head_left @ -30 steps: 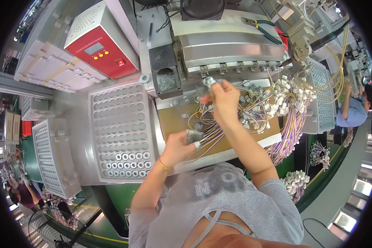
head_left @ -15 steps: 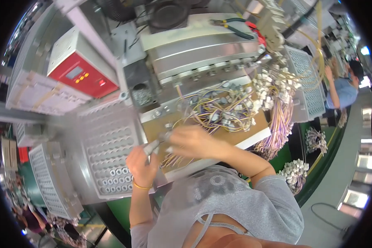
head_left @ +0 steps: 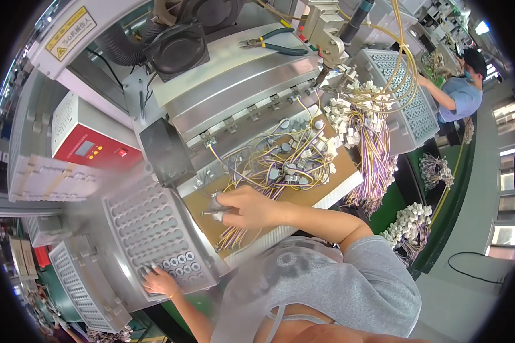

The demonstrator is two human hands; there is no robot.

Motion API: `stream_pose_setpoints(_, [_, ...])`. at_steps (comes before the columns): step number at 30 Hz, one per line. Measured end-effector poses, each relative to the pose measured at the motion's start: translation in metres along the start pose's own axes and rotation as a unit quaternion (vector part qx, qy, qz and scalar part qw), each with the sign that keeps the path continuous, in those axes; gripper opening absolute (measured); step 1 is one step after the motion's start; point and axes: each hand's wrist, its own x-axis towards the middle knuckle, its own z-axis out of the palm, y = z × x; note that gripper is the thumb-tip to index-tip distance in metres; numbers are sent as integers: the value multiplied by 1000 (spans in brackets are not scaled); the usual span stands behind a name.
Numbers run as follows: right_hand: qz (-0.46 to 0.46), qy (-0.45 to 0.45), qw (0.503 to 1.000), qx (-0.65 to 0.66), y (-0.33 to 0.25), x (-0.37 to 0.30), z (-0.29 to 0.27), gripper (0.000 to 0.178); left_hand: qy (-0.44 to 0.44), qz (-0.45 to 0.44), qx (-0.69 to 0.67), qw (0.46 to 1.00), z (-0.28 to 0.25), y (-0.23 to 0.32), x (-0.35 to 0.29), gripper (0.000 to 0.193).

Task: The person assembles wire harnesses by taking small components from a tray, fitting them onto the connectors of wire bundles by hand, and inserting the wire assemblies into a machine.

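My left hand (head_left: 161,283) reaches down into the near end of a pale tray (head_left: 153,220) with rows of round pockets. Its fingers are drawn together at a pocket, and whatever they pinch is hidden. Beside them, several round ring-like parts (head_left: 183,258) fill the nearest pockets. Over a brown board (head_left: 203,228), my right hand (head_left: 247,207) is closed on a small metallic part (head_left: 208,213) that pokes out past the thumb and forefinger. Pale covers sit on those fingertips. Beyond that hand lies a tangle of purple and yellow wires (head_left: 292,166) with round silver parts and white connectors.
Behind the board runs a metal fixture with clips (head_left: 234,120); pliers (head_left: 274,46) lie on top. A red and white control box (head_left: 91,143) stands left. Bundled wires (head_left: 372,154) hang at the right. Another pocketed tray (head_left: 400,103) and a co-worker (head_left: 460,94) are farther right.
My left hand has left my right hand and gone down-left into the tray. My right hand stays over the board, slightly lower. The whole view has shifted a little.
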Motion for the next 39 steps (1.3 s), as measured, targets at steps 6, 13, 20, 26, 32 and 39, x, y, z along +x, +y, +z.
stream_pose_setpoints(6, [38,-30,999,4,-3,0,-1,16,-69,-33,-78,994,-11,-2,2,39])
stream_pose_setpoints(13, [26,33,999,-3,-11,4,-1,12,-25,31,-164,986,-30,9,-4,33])
stream_pose_setpoints(20, [16,44,999,7,-8,6,2,8,-302,-78,-817,485,-160,142,11,34])
stream_pose_setpoints(26, [90,15,995,48,-13,3,-2,10,-371,17,-829,418,-183,175,-4,38])
stream_pose_setpoints(32, [101,-3,993,68,-14,5,-5,14,-357,53,-840,404,-188,178,-4,34])
stream_pose_setpoints(39, [-5,-55,998,-29,-11,8,-15,10,-314,158,-810,470,-196,185,0,29])
